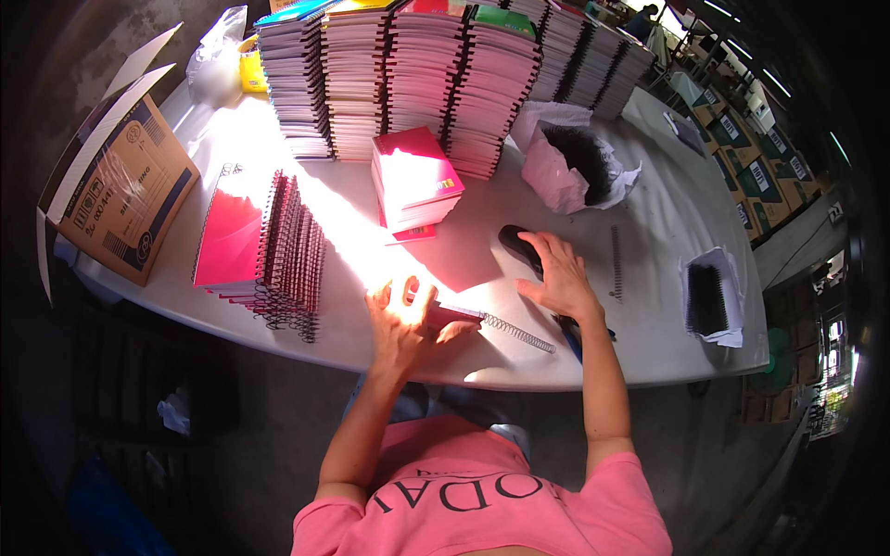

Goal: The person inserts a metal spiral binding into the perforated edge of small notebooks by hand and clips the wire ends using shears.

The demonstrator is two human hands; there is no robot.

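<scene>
My left hand (400, 320) grips a thin notebook (443, 313) with a dark red cover near the table's front edge. A loose wire coil (519, 333) sticks out from the notebook's right end, lying along the table. My right hand (559, 278) has its thumb and fingers apart, with fingertips at a black, rounded, oblong tool (513, 240); its kind is unclear. Under my right wrist lies a blue-handled hand tool (571, 339), mostly hidden. Another single coil (616, 264) rests to the right of that hand.
Coil-bound red notebooks (232, 241) are piled at left beside an open cardboard box (130, 190). Ahead stands a stack of red-covered books (417, 176). Tall notebook stacks (422, 79) line the back. Black coils fill paper wrappings (556, 176) and a white tray (731, 301) at right.
</scene>
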